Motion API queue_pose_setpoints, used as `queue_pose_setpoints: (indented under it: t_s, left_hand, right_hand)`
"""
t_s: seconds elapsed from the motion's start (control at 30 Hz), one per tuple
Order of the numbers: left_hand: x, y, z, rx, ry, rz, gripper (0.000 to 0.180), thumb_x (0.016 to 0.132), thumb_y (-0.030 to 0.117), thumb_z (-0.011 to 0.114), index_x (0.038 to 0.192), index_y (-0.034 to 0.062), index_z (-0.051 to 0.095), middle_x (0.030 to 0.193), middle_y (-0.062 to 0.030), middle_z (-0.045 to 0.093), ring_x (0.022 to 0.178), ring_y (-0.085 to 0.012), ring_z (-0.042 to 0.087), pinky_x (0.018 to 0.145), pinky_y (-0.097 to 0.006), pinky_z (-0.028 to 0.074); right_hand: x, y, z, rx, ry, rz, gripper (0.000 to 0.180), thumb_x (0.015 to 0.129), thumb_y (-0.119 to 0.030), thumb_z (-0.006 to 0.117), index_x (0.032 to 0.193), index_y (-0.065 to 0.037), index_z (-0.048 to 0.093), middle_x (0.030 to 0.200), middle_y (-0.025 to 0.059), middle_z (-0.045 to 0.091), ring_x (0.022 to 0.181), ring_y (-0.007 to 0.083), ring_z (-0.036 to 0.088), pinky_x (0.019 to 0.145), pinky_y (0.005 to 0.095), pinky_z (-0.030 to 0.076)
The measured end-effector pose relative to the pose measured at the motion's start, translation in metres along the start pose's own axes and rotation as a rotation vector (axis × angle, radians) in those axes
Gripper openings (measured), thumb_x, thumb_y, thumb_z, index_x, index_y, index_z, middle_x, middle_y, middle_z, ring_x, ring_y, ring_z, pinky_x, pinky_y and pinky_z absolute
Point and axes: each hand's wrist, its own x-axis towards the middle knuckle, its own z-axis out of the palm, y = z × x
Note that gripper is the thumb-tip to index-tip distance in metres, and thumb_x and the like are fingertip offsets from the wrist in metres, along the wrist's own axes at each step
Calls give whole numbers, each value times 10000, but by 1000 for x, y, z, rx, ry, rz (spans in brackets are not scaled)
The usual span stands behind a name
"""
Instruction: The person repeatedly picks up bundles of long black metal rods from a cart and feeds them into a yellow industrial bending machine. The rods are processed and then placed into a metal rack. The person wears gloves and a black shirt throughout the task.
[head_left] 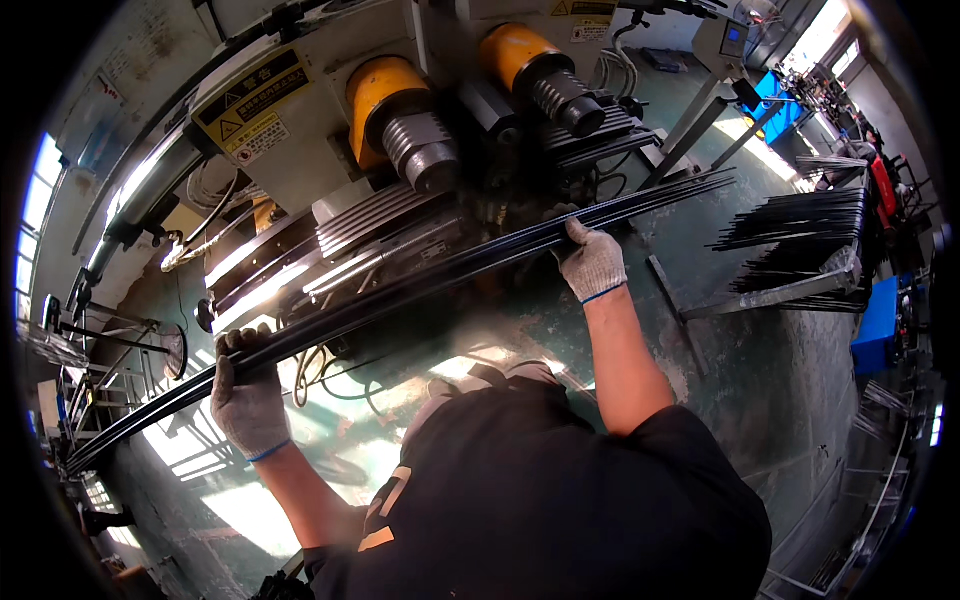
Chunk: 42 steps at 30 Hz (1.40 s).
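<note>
A bundle of long black rods (400,297) stretches across in front of me, its left end lower and nearer than its right. My left hand (248,400), in a pale knit glove with a blue cuff edge, is closed round the bundle toward its left part. Farther right, my right hand (594,262) wears a matching glove and grips the same rods, thumb on top. Just beyond the bundle stands a machine with two orange housings (384,92) and grey ridged metal rollers (420,152).
At the right, a metal rack (770,296) carries many black rods. Blue bins (876,325) stand beyond it. A round-based stand (172,350) is at the left, and hoses (310,375) hang below the machine. A control box (722,45) sits at the far right.
</note>
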Motion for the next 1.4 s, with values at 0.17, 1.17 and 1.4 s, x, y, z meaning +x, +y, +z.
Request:
queue_pose_setpoints:
  t_s: [0.17,1.17,1.4]
  left_hand:
    - [47,80,-44,35,-129,60,288,1022,138,707,1216,-49,605,1155,-146,628,1183,-324,599,1225,-533,402]
    - [177,-63,-87,156,714,35,264,1102,150,554,1306,4,637,1246,-186,729,1138,-353,731,1043,-538,622]
    - [184,-82,-96,76,664,-47,285,1102,222,633,1145,-49,707,1180,-184,764,1088,-332,740,1047,-501,601]
  right_hand:
    - [10,-10,36,2,49,-151,178,1037,-132,727,1199,-69,763,1161,85,761,1077,250,714,1003,440,591]
    - [150,63,105,-446,226,-298,359,1049,-273,698,1244,27,722,1098,119,769,940,226,701,850,380,538]
    - [140,63,118,-312,248,-187,339,1033,-264,688,1206,26,716,1029,120,746,911,231,697,804,393,538]
